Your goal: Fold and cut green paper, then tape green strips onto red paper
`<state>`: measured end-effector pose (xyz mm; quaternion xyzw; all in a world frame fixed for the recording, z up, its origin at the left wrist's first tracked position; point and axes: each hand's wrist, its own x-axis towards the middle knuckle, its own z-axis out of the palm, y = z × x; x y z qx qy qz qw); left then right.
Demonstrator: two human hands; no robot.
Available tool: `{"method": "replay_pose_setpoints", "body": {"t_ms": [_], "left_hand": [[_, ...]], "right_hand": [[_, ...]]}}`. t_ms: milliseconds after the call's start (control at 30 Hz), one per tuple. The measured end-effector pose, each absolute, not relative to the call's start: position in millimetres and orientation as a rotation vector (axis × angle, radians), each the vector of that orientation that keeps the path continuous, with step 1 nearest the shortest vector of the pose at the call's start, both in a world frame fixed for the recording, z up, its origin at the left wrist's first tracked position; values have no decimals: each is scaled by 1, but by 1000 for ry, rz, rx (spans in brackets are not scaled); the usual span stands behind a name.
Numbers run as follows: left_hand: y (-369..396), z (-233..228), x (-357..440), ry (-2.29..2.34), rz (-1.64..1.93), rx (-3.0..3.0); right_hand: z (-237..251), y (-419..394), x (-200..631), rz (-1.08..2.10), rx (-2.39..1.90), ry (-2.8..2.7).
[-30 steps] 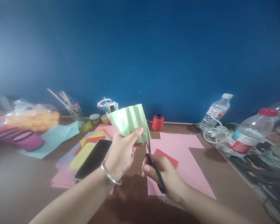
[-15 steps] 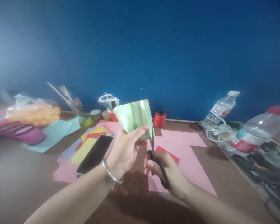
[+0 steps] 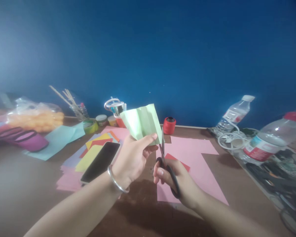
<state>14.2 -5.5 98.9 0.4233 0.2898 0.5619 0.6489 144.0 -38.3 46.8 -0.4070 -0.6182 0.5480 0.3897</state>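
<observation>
A creased sheet of light green paper [image 3: 141, 120] is pinched in my left hand [image 3: 135, 158], thumb in front and fingers behind. My right hand [image 3: 179, 176] has its fingers through the black handles of a pair of scissors [image 3: 162, 149]. The blades point up, slightly parted, at the lower right edge of the green paper. Below the hands, pink paper [image 3: 199, 174] lies on the brown table with a red piece of paper [image 3: 179, 162] on top. A dark-screened phone [image 3: 101, 162] rests left of my left hand, over several coloured sheets.
A red spool [image 3: 169, 125] stands at the back near the blue wall. To the right are two plastic bottles [image 3: 266, 140] [image 3: 236, 113] and a white cable [image 3: 228, 141]. At left lie a purple pouch [image 3: 32, 141], blue paper [image 3: 55, 141] and a bag of orange items [image 3: 37, 118].
The scissor blades have parted slightly and shifted a little to the right. The green paper has tilted slightly in my left hand. Things on the table stay where they were.
</observation>
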Motion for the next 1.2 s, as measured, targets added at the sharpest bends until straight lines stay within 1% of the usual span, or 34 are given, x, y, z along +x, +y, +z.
{"method": "replay_pose_setpoints", "body": {"t_ms": [1200], "left_hand": [[-7,99,17,653,1303,893]], "right_hand": [[50,-38,147,1328,-1105,-1640]]}}
